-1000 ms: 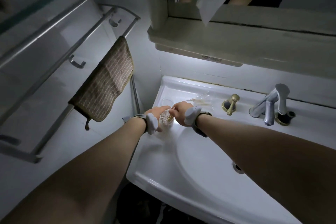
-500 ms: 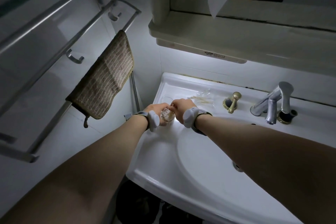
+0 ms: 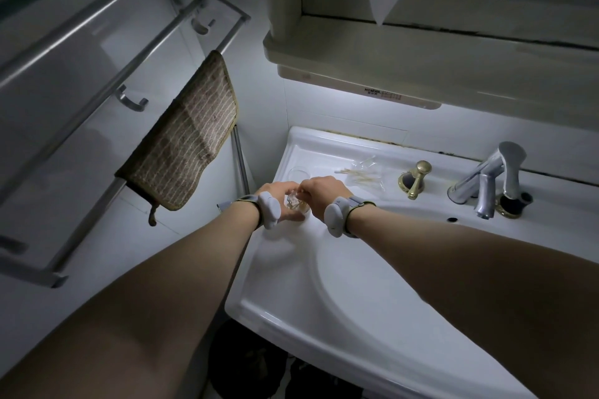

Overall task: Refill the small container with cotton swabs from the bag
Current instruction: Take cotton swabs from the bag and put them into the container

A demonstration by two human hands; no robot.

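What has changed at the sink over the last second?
Little. Both hands have stayed together on the small clear container at the sink's left rim: the left hand still holds it, the right hand keeps working at its top. The loose cotton swabs and clear lid behind haven't moved.

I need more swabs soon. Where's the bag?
In the head view, the clear bag lies on the sink's back ledge, between the right hand and the brass knob.

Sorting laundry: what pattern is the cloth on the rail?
Brown with thin pale stripes, the cloth shows best in the head view.
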